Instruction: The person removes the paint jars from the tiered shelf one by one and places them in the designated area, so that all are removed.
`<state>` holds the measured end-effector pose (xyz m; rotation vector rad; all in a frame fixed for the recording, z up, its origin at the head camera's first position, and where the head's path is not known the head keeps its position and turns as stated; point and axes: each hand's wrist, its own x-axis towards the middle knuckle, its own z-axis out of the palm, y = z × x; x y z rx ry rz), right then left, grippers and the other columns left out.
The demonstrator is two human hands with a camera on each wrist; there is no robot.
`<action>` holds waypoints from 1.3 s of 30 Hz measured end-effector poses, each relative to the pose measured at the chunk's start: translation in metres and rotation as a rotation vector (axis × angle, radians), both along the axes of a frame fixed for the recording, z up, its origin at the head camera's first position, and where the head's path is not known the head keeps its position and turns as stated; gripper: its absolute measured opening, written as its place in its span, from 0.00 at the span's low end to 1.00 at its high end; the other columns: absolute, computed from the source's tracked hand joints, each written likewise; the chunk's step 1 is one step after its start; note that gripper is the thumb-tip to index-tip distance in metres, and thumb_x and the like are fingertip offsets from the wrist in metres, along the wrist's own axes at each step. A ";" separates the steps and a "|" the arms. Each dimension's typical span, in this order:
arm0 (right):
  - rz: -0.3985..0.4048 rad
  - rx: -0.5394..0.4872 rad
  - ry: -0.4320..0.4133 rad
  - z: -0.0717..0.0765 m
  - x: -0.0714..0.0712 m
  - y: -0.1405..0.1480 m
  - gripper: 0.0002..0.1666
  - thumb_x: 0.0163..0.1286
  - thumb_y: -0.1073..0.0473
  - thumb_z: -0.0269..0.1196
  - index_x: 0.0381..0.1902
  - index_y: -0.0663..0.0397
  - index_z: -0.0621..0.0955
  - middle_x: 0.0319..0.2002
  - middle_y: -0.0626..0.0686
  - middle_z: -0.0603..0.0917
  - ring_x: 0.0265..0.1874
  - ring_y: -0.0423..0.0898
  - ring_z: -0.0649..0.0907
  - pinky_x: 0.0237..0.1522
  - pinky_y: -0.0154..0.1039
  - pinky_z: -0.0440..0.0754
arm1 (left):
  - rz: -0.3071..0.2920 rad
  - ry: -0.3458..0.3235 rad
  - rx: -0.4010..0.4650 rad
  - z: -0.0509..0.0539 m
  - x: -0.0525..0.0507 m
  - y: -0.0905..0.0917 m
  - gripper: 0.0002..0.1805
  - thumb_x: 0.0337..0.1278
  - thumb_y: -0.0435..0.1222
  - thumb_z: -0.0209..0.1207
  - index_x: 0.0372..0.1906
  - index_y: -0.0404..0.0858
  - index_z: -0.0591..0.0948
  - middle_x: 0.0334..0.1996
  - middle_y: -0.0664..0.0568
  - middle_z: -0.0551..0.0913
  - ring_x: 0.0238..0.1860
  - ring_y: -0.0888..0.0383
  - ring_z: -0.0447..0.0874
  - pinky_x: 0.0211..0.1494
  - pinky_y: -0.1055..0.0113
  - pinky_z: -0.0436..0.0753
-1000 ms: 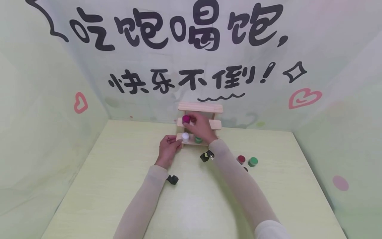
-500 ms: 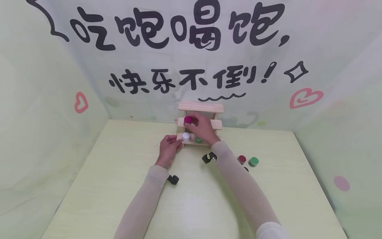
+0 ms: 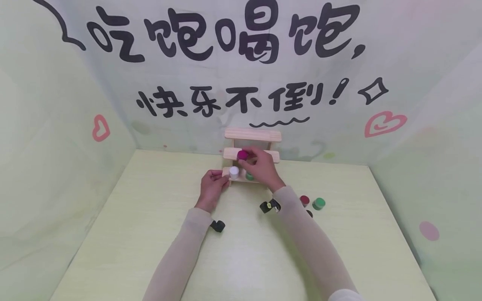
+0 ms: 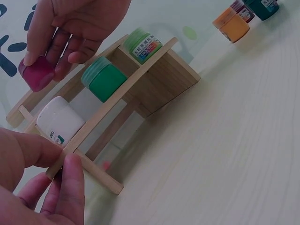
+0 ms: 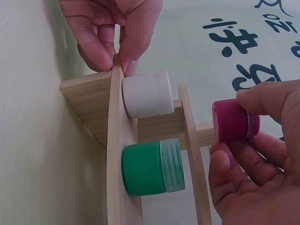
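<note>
The right hand (image 3: 261, 166) has a magenta jar (image 5: 229, 120) in its grip near the middle shelf (image 3: 230, 153) of a wooden rack (image 3: 253, 134); the left hand (image 3: 211, 189) pinches the end of the lowest shelf (image 3: 226, 172). A white jar (image 5: 147, 95), a green jar (image 5: 144, 168) and a light green jar (image 4: 143, 45) stand there, with further jars (image 3: 319, 204) on the counter (image 3: 233, 259) to the right.

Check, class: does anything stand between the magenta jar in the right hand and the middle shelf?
Nothing visible does. The right wrist view shows an open gap between the magenta jar, held in the right hand, and the middle shelf. The white jar and darker green jar sit on the lower shelf, outside that gap.
</note>
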<state>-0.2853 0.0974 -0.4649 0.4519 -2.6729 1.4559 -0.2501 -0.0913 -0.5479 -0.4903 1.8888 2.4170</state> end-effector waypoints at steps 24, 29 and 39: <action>-0.012 -0.029 0.005 -0.009 0.048 0.039 0.27 0.68 0.56 0.75 0.63 0.48 0.83 0.55 0.52 0.87 0.53 0.55 0.86 0.50 0.46 0.93 | 0.004 -0.001 -0.021 -0.001 -0.002 -0.001 0.20 0.64 0.27 0.69 0.57 0.32 0.75 0.45 0.44 0.81 0.41 0.58 0.86 0.57 0.63 0.93; -0.015 -0.044 0.013 -0.017 0.055 0.051 0.27 0.67 0.55 0.75 0.63 0.47 0.83 0.54 0.49 0.87 0.53 0.50 0.86 0.50 0.43 0.93 | -0.001 -0.005 -0.021 -0.002 -0.003 -0.001 0.20 0.64 0.27 0.69 0.57 0.32 0.75 0.45 0.44 0.81 0.41 0.59 0.86 0.58 0.61 0.93; -0.011 -0.039 0.036 -0.025 0.075 0.078 0.27 0.69 0.58 0.74 0.64 0.55 0.82 0.54 0.54 0.88 0.53 0.52 0.86 0.49 0.44 0.94 | -0.001 -0.006 -0.046 -0.001 -0.003 0.000 0.20 0.64 0.28 0.70 0.57 0.33 0.76 0.46 0.44 0.81 0.40 0.58 0.86 0.53 0.66 0.93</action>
